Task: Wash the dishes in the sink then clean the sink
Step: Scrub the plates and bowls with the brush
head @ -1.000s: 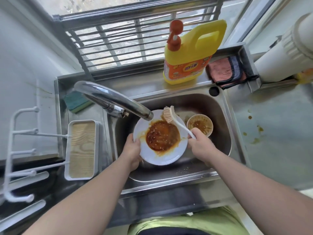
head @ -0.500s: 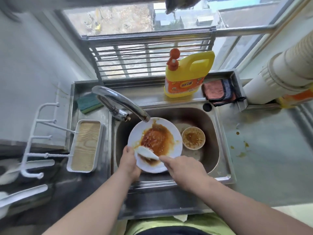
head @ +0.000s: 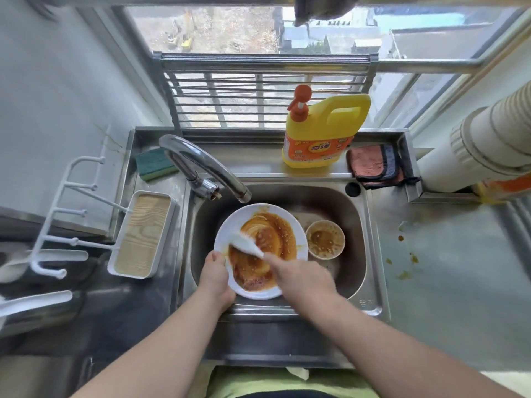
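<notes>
steel sink (head: 362,239) scene: your right hand (head: 301,278) grips the white brush (head: 245,245), now smearing sauce across the white plate (head: 298,239) your left hand (head: 215,278) holds; scrubbing's begun.

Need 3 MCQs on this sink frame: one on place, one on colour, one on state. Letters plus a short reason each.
1. Where is the small bowl?
A. in the sink, right of the plate
B. on the window ledge
C. on the left counter

2. What colour is the detergent bottle?
A. blue
B. yellow
C. green

3. What is the right hand doing?
A. hanging idle
B. turning the faucet
C. gripping the brush on the plate

Key: 1 A, it sits in the basin beside the plate. 2 B, yellow body, orange pump. 3 C, the white brush lies on the sauce; the left hand holds the rim.
</notes>
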A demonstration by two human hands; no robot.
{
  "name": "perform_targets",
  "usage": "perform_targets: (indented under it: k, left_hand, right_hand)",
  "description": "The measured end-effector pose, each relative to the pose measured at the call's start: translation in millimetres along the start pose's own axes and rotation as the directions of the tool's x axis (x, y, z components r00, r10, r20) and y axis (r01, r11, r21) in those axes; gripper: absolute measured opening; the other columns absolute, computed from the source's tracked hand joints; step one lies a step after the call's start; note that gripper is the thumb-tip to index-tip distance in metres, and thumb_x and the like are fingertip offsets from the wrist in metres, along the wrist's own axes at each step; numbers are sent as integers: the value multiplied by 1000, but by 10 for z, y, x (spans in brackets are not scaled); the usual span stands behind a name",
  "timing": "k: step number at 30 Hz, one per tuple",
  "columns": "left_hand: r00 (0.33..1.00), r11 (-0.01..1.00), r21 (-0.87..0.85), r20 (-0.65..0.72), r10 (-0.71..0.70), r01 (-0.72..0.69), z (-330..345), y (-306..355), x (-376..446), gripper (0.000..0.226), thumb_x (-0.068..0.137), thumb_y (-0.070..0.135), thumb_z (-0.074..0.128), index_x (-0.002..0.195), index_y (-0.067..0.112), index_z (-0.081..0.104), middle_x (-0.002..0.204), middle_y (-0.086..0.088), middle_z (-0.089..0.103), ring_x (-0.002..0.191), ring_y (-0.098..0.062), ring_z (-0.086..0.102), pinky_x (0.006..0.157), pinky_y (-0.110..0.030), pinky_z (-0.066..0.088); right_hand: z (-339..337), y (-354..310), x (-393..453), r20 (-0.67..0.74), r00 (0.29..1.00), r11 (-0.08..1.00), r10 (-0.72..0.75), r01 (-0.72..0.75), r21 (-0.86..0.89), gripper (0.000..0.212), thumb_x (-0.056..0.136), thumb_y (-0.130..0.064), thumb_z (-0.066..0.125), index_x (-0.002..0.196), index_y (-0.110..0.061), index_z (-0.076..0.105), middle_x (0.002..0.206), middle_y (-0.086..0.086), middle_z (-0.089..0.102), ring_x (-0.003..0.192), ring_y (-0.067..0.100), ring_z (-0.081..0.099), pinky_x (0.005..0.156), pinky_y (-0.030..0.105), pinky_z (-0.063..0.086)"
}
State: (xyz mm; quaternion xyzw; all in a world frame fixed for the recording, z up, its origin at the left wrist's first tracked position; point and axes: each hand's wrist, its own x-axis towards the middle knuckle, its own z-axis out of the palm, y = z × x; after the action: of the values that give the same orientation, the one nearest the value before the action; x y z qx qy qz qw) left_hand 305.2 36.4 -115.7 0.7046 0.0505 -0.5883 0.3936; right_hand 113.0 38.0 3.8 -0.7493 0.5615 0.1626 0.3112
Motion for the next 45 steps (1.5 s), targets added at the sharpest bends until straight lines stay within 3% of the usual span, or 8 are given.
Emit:
perform_targets:
  k: [4, 8, 12, 22, 28, 33, 40, 45]
  left_hand:
    - [999, 999, 34, -33, -3, 5, -25, 60, -8, 27, 113, 34, 35, 99, 29, 58, 128, -9, 62, 119, -36, 61, 107, -65, 47]
    - [1000, 999, 47, -17, -5, 5, 4, 69, -2, 28, 113, 45, 33, 123, 34, 56, 132, -9, 64, 122, -36, 62, 107, -64, 48]
    - [1000, 999, 41, 4, 30, -30, 35, 67, -135, 38, 113, 51, 30, 140, 32, 48, 133, -7, 61, 125, -36, 59, 110, -67, 45]
    - [999, 998, 54, 13, 43, -43, 52, 127, -102, 44, 110, 57, 34, 131, 27, 58, 125, -11, 70, 114, -36, 67, 105, -63, 51]
    - [1000, 992, 126, 9, -4, 3, -33, 226, 31, 51, 99, 76, 37, 124, 37, 59, 128, -6, 70, 117, -36, 67, 104, -64, 52]
    - [997, 994, 95, 46, -66, 61, -10, 197, -35, 57, 101, 75, 34, 123, 31, 62, 118, -11, 75, 109, -40, 71, 97, -67, 55]
    - [985, 986, 107, 103, -138, 127, -66, 322, 66, 86, 89, 89, 23, 136, 29, 62, 125, -10, 76, 113, -34, 72, 93, -62, 58]
    - [980, 981, 113, 108, -169, 157, -46, 259, 45, 85, 92, 87, 23, 135, 26, 64, 122, -10, 77, 114, -38, 72, 100, -67, 53]
  right_hand:
    - [-162, 532, -60, -37, 984, 984, 175, -174, 41, 36, 108, -30, 34, 138, -50, 33, 98, 10, 69, 85, 40, 67, 74, 46, 59]
    - [-39, 262, -497, 164, 985, 998, 58, -63, 25, 30, 109, -39, 32, 137, -50, 32, 109, 13, 69, 97, 40, 67, 73, 42, 49]
    - [-107, 160, -64, 55, 996, 997, 64, -65, 32, 34, 108, -33, 34, 135, -50, 28, 108, 13, 68, 94, 40, 68, 76, 43, 54]
    - [-121, -17, -236, 113, 993, 996, 23, -33, 88, 30, 110, -51, 25, 139, -51, 32, 111, 12, 68, 100, 39, 66, 75, 41, 49]
    - [-184, 451, -417, 54, 972, 963, 229, -235, 133, 28, 109, -50, 26, 136, -51, 34, 109, 8, 70, 98, 39, 67, 77, 42, 55]
    - [-53, -119, -271, 121, 992, 992, 41, -54, 111, 29, 110, -47, 28, 138, -51, 31, 111, 12, 69, 99, 41, 67, 76, 44, 51]
    - [-331, 440, -406, 85, 956, 949, 281, -290, 122, 21, 109, -52, 28, 126, -46, 39, 102, 5, 68, 92, 37, 66, 79, 44, 57]
    - [-134, -106, -487, 146, 980, 967, 135, -163, 198, 25, 109, -54, 27, 129, -46, 39, 107, 9, 70, 99, 40, 66, 82, 45, 56]
